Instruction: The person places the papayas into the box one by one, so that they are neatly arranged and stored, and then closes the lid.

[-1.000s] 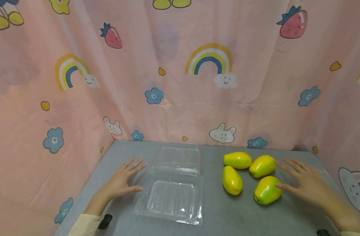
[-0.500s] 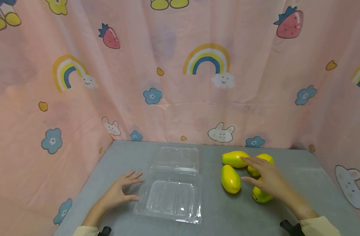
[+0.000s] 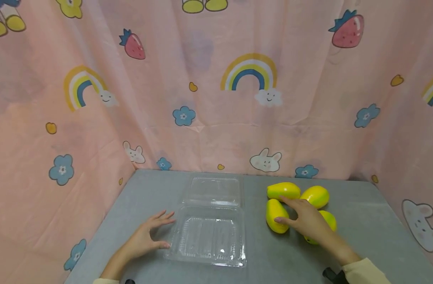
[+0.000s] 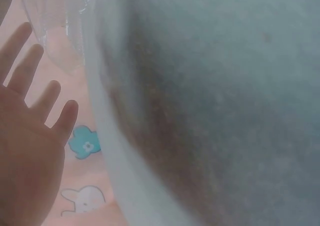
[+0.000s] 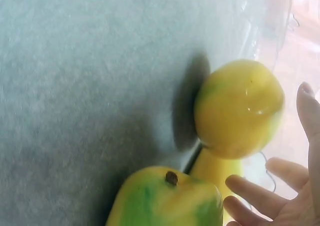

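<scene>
L hand: fingers spread, thumb well apart from them; we see it at the L side of the clear box, tips right by the rim. Touching or not, we can't tell.
Clear box: thin see-thru plastic w/ ribbed base, on the table L of the fruit.
Lid: folded back, lying behind the base, same plastic.
R hand: thumb & fingers apart, gap btwn; we see it over the fruit group, thumb tip overlapping near L fruit, a fingertip by the spot btwn that one & far L fruit. R wrist view also shows fingers spread beside the fruit. Contact: we can't tell.
Near L fruit: yellow, glossy, long axis pointing roughly toward us.
Far L fruit: yellow, lying more or less crosswise, just behind near L fruit.
Far R fruit: yellow, beside far L fruit, lower L part behind the hand.
Near R fruit: yellow w/ some green, mostly behind R hand & wrist.
Brown stub: on one fruit in R wrist view; which of the 4, we can't say.
Table: grey top.
Curtain: pink, w/ rainbows, strawberries, bunnies, etc.
R sleeve: cream, black gear at wrist.
</scene>
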The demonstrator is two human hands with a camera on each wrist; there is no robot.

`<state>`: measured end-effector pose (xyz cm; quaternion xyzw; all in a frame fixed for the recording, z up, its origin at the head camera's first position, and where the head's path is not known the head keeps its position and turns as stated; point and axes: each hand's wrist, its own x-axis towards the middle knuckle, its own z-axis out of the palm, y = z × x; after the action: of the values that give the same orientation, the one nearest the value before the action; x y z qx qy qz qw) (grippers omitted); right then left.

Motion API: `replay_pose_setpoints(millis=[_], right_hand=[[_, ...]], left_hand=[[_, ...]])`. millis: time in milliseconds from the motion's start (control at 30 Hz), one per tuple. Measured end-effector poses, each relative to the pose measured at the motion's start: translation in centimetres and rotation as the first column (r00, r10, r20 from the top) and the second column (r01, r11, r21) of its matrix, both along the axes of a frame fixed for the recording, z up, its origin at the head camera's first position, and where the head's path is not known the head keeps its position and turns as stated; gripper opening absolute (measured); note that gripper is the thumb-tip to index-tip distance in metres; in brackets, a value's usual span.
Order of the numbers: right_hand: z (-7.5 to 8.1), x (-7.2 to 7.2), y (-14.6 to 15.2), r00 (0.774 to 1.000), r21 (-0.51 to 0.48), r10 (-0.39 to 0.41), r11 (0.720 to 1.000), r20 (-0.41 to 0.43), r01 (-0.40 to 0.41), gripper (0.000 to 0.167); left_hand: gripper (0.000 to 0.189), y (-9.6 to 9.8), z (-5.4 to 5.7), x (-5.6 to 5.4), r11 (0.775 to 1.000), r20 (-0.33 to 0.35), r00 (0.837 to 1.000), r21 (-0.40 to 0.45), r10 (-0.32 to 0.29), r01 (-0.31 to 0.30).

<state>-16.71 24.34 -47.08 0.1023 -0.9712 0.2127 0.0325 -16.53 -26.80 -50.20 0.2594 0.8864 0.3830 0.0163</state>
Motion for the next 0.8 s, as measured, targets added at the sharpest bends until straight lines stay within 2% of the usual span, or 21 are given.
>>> replay_pose_setpoints(millis=[233,433,600,800], right_hand=[[-0.32,-0.02,-0.48,0.998,0.003,-0.042,0.999,0.049,0.042,0.091],[-0.5,-0.04,-0.84,0.995,0.031,-0.063,0.998,0.076,0.06,0.093],[-0.82,-0.18,-0.98,0.996,0.035,-0.047,0.998,0.069,0.045,0.089],[-0.98,-0.35,-0.85,0.998,-0.021,0.031,0.999,0.061,-0.03,0.083]], left_hand=[[0.071,0.68,0.39,-0.03,1.0,-0.034,0.999,-0.026,0.003,-0.004],[0.07,0.96,0.06,-0.22,0.999,-0.017,1.0,-0.046,0.011,-0.012],[0.07,0.96,-0.08,-0.35,0.999,0.001,1.0,-0.044,0.014,-0.014],[0.069,1.07,0.28,-0.31,0.999,0.011,1.0,-0.046,0.007,-0.007]])
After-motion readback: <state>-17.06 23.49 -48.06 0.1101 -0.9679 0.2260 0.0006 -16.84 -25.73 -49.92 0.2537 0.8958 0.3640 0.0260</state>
